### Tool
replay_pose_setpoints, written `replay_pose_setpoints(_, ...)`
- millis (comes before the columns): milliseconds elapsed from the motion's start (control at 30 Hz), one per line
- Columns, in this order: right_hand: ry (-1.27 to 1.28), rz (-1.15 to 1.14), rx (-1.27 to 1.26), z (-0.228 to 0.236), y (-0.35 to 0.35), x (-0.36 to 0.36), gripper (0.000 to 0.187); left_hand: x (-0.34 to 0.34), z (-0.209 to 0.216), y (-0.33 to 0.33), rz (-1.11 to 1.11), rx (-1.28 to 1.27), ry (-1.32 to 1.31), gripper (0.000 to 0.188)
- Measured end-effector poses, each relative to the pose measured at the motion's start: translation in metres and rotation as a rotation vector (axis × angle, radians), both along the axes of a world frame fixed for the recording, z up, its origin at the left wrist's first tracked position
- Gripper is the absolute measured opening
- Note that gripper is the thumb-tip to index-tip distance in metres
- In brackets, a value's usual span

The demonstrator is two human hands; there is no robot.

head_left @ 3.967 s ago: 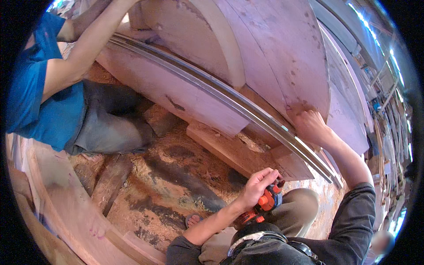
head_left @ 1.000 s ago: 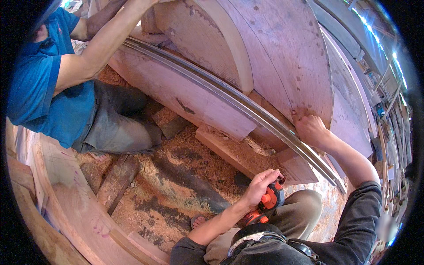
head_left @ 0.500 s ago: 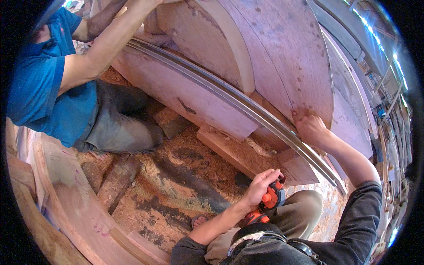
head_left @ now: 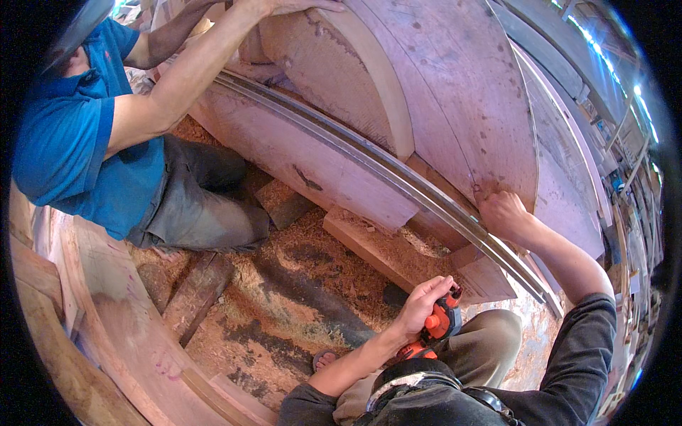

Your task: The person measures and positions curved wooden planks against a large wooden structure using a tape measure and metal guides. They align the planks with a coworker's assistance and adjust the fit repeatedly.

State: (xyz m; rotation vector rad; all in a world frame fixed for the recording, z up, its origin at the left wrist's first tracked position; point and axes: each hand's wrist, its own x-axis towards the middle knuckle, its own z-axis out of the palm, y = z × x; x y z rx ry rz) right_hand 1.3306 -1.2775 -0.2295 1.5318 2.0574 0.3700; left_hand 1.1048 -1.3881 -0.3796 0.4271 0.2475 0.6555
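My left hand [head_left: 425, 305] is wrapped around the grip of an orange-and-black power tool [head_left: 444, 319], held low beside my knee. Its working end cannot be made out. My right hand [head_left: 504, 215] is curled closed at the lower corner of a large pinkish wooden panel [head_left: 455, 92] that carries a thin dark curved line. Whatever the fingers press or pinch there is hidden. Just below that hand runs a pair of long narrow strips [head_left: 355, 149], slanting down to the right along the top of a pinkish board [head_left: 320, 163].
A co-worker in a blue shirt [head_left: 71, 149] kneels at left, one hand [head_left: 305, 7] on the panel's top edge. A wooden block [head_left: 369, 252] lies amid shavings [head_left: 284, 284]. Curved timber [head_left: 128, 312] borders the lower left. Stacked wood [head_left: 632, 213] stands far right.
The view has shifted slightly, so the scene sits a little lower and farther right. The co-worker's hand shows more fully at the top. My hands keep their places and grips.
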Motion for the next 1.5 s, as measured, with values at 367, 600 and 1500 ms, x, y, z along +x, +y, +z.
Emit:
replay_pose_setpoints(367, -0.009, -0.051, -0.046, 0.0012, 0.0015, -0.0028, 0.056, -0.001, 0.0009, 0.0002, 0.009, 0.007, 0.007, 0.027)
replay_pose_setpoints(600, 0.024, -0.005, 0.023, 0.0018, -0.0021, -0.0042, 0.051, -0.0017, 0.0043, -0.0011, 0.021, -0.016, 0.016, 0.029)
replay_pose_setpoints(1500, 0.013, 0.065, 0.024, 0.0004, 0.0014, -0.0006, 0.057, -0.0049, 0.0051, -0.0015, 0.012, -0.015, 0.06, 0.03)
